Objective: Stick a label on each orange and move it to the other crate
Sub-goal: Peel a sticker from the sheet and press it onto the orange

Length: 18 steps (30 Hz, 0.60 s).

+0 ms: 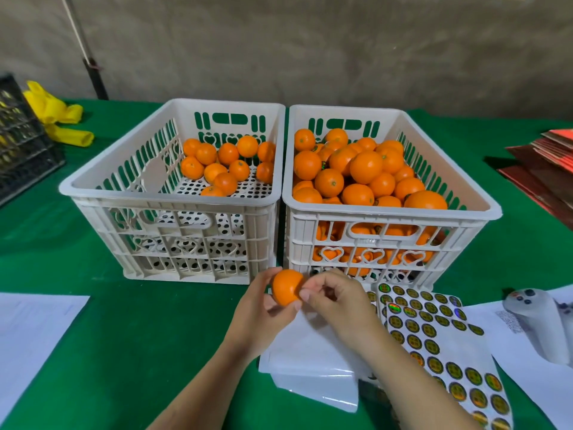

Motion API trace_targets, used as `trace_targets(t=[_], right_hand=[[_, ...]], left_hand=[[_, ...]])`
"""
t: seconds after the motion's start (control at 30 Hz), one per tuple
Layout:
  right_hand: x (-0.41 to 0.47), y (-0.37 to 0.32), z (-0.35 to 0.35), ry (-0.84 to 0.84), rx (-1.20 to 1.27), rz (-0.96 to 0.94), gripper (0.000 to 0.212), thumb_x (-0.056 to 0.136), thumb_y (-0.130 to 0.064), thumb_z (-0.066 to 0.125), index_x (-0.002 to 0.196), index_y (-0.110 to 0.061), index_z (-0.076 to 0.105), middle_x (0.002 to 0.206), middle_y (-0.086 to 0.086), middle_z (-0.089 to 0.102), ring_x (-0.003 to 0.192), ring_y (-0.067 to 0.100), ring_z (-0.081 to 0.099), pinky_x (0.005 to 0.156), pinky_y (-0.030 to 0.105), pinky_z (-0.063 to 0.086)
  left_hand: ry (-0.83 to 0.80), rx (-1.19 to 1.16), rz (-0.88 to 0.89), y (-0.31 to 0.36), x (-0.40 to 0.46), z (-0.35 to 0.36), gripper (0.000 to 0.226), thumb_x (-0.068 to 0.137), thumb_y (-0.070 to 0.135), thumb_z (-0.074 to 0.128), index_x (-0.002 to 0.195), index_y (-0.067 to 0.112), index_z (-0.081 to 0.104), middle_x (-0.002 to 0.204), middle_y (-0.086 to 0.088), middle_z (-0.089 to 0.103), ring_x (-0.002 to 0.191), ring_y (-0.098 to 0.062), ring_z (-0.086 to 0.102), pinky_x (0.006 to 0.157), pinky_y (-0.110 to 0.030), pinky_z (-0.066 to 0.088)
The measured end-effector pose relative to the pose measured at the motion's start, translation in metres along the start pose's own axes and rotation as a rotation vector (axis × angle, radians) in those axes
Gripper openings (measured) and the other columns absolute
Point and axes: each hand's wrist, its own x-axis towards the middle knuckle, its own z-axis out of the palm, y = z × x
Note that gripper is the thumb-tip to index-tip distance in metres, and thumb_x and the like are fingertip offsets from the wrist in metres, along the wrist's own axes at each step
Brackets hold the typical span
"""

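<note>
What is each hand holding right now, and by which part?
The left hand grips one orange round its lower left side. The right hand has its fingers at the orange's right side; any label there is hidden.

You have two white crates: a left crate (173, 193) with about twelve oranges, and a right crate (390, 212) piled too full to count. One orange (286, 287) is up in your two hands. Two sticker sheets (434, 333) lie beside you, and one yellow bag (59, 119).
</note>
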Motion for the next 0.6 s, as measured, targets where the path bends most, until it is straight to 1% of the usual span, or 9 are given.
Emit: trace_targets(t=[0.1,0.17,0.2,0.3,0.37,0.4,0.47,0.53,0.6], right_hand=[[0.011,-0.008,-0.003,-0.030,0.008,0.058,0.007,0.092,-0.012,0.074,0.088,-0.018,0.076,0.086,0.016,0.070,0.067,0.012,0.062,0.063,0.028,0.054],[0.019,-0.010,-0.003,-0.082,-0.019,0.088,0.007,0.093,-0.012,0.073,0.088,-0.017,0.075,0.080,0.013,0.069,0.066,0.019,0.061,0.063,0.035,0.053],[0.023,-0.011,-0.003,-0.102,-0.033,0.097,0.007,0.093,-0.011,0.074,0.087,-0.017,0.075,0.076,0.011,0.068,0.065,0.019,0.060,0.062,0.035,0.052],[0.033,-0.011,-0.002,-0.165,-0.129,0.097,0.004,0.091,-0.013,0.076,0.087,-0.015,0.075,0.074,0.004,0.065,0.063,0.009,0.058,0.061,0.025,0.050],[0.039,-0.010,-0.002,-0.187,-0.252,0.062,0.007,0.089,-0.017,0.078,0.085,-0.019,0.073,0.070,-0.007,0.063,0.061,-0.002,0.055,0.058,0.014,0.046],[0.042,-0.009,-0.001,-0.195,-0.312,0.055,0.010,0.089,-0.019,0.079,0.083,-0.023,0.072,0.069,-0.013,0.061,0.061,-0.004,0.054,0.057,0.012,0.043],[0.046,-0.011,0.000,-0.205,-0.423,0.068,0.014,0.089,-0.025,0.079,0.082,-0.028,0.067,0.070,-0.014,0.059,0.065,-0.004,0.056,0.056,0.011,0.039],[0.048,-0.011,0.000,-0.219,-0.493,0.079,0.018,0.087,-0.032,0.079,0.088,-0.029,0.061,0.076,-0.011,0.060,0.069,0.002,0.057,0.058,0.018,0.040],[0.047,-0.011,0.000,-0.259,-0.512,0.091,0.031,0.084,-0.040,0.080,0.099,-0.032,0.054,0.081,-0.008,0.061,0.073,0.008,0.058,0.062,0.026,0.043]], left_hand=[[0.004,-0.004,0.007,0.001,0.000,0.000,0.065,0.073,0.051,0.087,0.123,0.064,0.048,0.117,0.015,0.073,0.102,-0.007,0.076,0.080,-0.018,0.060],[-0.001,-0.010,0.007,0.001,0.000,0.000,0.064,0.073,0.048,0.087,0.123,0.063,0.049,0.117,0.015,0.074,0.101,-0.009,0.076,0.082,-0.025,0.063],[-0.005,-0.012,0.006,0.001,0.000,0.000,0.064,0.074,0.047,0.087,0.123,0.063,0.049,0.117,0.015,0.074,0.099,-0.009,0.077,0.082,-0.027,0.063],[-0.016,-0.025,0.002,0.000,0.000,0.000,0.064,0.074,0.043,0.088,0.123,0.060,0.050,0.111,0.012,0.077,0.095,-0.012,0.078,0.082,-0.030,0.063],[-0.015,-0.036,-0.009,0.000,0.000,0.000,0.065,0.074,0.042,0.088,0.124,0.057,0.051,0.109,0.008,0.078,0.093,-0.013,0.078,0.081,-0.031,0.063],[-0.013,-0.039,-0.014,-0.001,-0.001,0.000,0.065,0.073,0.042,0.089,0.125,0.056,0.051,0.107,0.007,0.078,0.093,-0.013,0.078,0.081,-0.030,0.063],[-0.009,-0.033,-0.020,0.000,-0.001,0.000,0.066,0.073,0.045,0.089,0.125,0.056,0.050,0.102,0.007,0.079,0.090,-0.013,0.078,0.077,-0.027,0.061],[0.001,-0.021,-0.020,-0.001,-0.002,-0.001,0.067,0.072,0.045,0.089,0.126,0.054,0.050,0.104,0.005,0.078,0.092,-0.014,0.077,0.077,-0.028,0.061],[-0.010,-0.053,-0.025,-0.003,-0.003,-0.001,0.070,0.074,0.039,0.089,0.131,0.045,0.048,0.116,-0.001,0.075,0.104,-0.020,0.076,0.086,-0.036,0.062]])
